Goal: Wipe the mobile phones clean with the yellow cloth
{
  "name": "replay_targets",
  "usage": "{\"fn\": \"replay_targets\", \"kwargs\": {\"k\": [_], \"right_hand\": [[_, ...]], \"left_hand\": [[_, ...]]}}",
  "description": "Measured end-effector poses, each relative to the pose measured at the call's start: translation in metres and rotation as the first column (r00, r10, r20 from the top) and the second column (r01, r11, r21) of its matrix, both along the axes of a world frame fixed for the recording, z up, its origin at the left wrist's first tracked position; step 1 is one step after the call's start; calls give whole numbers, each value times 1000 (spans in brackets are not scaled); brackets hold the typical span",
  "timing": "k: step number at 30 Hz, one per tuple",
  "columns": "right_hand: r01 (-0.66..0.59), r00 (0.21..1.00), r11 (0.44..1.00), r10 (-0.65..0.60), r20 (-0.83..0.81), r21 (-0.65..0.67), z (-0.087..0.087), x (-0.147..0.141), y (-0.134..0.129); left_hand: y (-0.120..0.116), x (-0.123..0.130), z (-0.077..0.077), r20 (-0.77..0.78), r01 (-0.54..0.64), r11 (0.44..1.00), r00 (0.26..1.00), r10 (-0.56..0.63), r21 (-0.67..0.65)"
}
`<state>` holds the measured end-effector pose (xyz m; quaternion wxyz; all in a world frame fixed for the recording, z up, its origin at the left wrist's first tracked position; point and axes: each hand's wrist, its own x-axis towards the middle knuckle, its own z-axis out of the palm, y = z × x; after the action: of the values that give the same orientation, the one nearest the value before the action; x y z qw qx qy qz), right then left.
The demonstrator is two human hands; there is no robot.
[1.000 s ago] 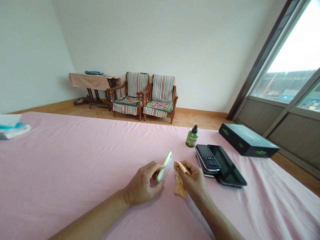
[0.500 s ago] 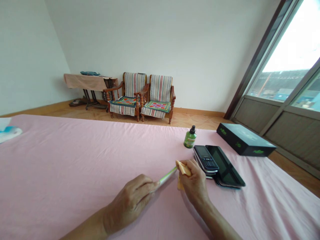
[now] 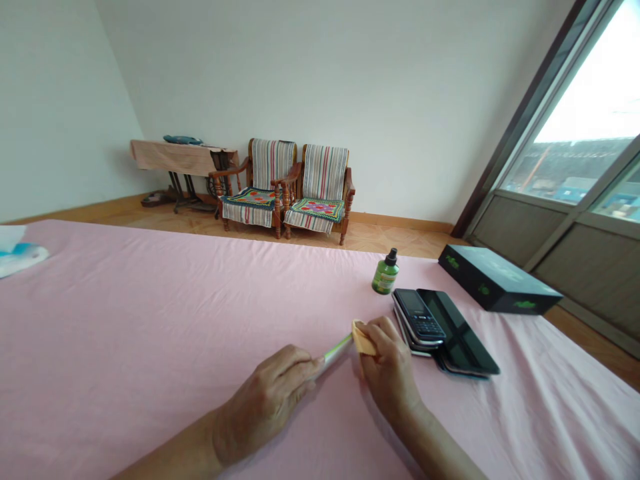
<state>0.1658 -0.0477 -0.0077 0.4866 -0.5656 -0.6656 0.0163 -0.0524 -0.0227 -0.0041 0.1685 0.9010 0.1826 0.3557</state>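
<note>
My left hand (image 3: 265,407) is shut on a slim white phone with a lime-green edge (image 3: 334,352), which I see edge-on, so its face is hidden. My right hand (image 3: 390,370) pinches a folded yellow cloth (image 3: 363,339) against the phone's far end. Just beyond my right hand lies a small stack of phones, with a black keypad phone (image 3: 419,316) on top. Beside it is a black touchscreen device (image 3: 460,333). A small green bottle with a black nozzle (image 3: 385,272) stands upright behind them.
Everything lies on a pink bed sheet (image 3: 150,320). A black box with green print (image 3: 500,280) sits near the right edge, and a white-and-blue packet (image 3: 20,259) at the far left. Beyond the sheet are a tiled floor, two striped armchairs (image 3: 300,187), a draped table, and a window.
The phone has turned from showing its back to edge-on and tilts lower, with my left hand further toward me. The cloth is now pressed to its end.
</note>
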Motion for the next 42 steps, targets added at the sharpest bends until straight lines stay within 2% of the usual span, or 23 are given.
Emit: {"fn": "replay_targets", "kwargs": {"k": [9, 13, 19, 22, 29, 31, 37, 42], "right_hand": [[-203, 979, 979, 203, 17, -17, 1, -29, -11], [-139, 989, 990, 140, 51, -31, 4, -13, -5], [-11, 995, 1000, 11, 94, -7, 5, 10, 5], [-32, 993, 999, 31, 114, 7, 4, 2, 0], [-210, 973, 978, 209, 95, -5, 3, -35, -16], [-191, 978, 982, 191, 83, -10, 3, -33, -14], [11, 996, 1000, -11, 84, 2, 2, -1, -3], [-32, 996, 999, 31, 81, 7, 0, -7, -5]], "left_hand": [[-3, 2, 3, 9, -9, 1000, 1000, 9, -7], [-3, 2, 4, 6, -20, 999, 1000, 20, 48], [-3, 1, 4, 0, -23, 998, 1000, 23, 52], [-3, 1, 5, 5, -19, 998, 1000, 18, 57], [-3, 1, 2, -2, -18, 1000, 1000, 18, -17], [-2, 0, 1, 9, -10, 999, 1000, 10, -33], [1, 1, 4, 39, -7, 1000, 999, 8, -4], [2, 1, -2, 42, -45, 997, 998, 48, -55]]}}
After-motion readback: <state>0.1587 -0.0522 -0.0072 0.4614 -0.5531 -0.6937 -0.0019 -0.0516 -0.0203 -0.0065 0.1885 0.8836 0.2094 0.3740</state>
